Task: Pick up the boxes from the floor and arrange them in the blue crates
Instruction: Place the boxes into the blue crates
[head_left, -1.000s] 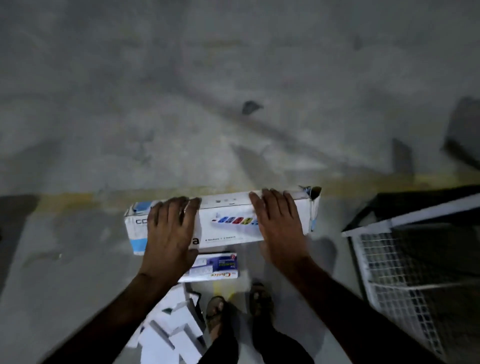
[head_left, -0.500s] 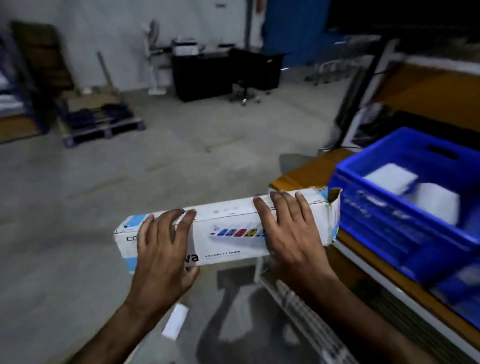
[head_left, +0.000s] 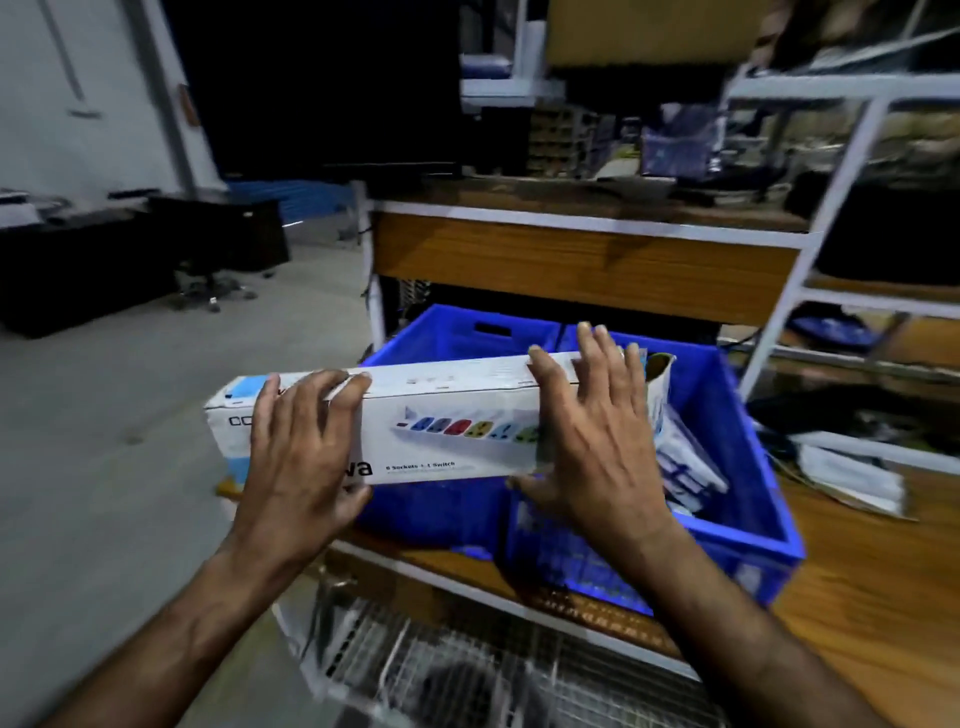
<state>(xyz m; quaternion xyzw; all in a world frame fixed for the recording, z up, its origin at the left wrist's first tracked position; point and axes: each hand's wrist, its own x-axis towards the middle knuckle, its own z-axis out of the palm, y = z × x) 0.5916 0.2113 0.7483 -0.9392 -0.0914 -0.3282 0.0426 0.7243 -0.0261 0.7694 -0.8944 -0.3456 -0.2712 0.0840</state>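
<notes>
Lifted from half a second ago, our long box (head_left: 447, 415) now lies crosswise over the blue crates (head_left: 727, 415), left hand (head_left: 298, 447) and right hand (head_left: 592, 441) gripping it, fingers (head_left: 597, 353) wrapped over its top.

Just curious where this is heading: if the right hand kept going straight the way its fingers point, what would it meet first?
Probably the far wall of the blue crate, just beyond the right hand; depth is hard to judge.
</notes>
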